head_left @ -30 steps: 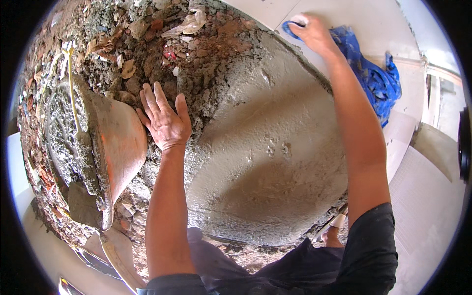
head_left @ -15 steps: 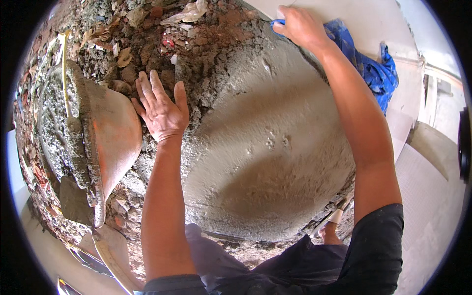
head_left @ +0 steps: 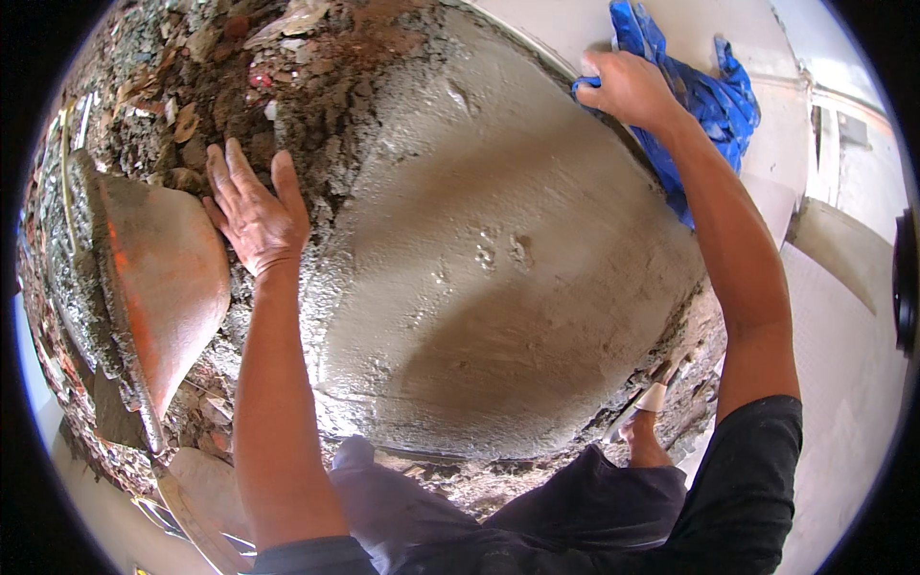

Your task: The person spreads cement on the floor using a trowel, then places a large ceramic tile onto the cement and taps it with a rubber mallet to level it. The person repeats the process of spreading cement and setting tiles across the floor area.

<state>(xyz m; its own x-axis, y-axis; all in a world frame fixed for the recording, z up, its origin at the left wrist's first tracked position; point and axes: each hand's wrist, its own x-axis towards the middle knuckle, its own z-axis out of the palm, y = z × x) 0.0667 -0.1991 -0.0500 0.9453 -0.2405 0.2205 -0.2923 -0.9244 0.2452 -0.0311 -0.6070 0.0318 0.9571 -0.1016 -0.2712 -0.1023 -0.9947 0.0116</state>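
Observation:
My left hand (head_left: 259,206) is open with fingers spread, over the rubble along the left edge of the wet mortar slab (head_left: 565,206). I cannot tell whether it touches the ground. At the slab's far right edge, by the tiled wall, my right hand (head_left: 628,88) is closed around a crumpled blue plastic sheet (head_left: 704,110). A strip of it shows at the fingers, and the rest spreads behind the wrist and forearm. The mortar looks smooth overall, with a few rough marks near its middle.
Left of my left forearm a tilted, orange-stained basin (head_left: 168,273) is crusted with wet mortar. Broken rubble (head_left: 225,77) lies beyond it. At lower right, my foot (head_left: 644,446) stands beside a light-coloured tool (head_left: 652,398). A pale wall (head_left: 834,335) borders the right side.
The view has shifted, so the slab and basin sit further left. My hands are wider apart in the picture. The blue sheet now rises higher beyond my right hand, which still grips it.

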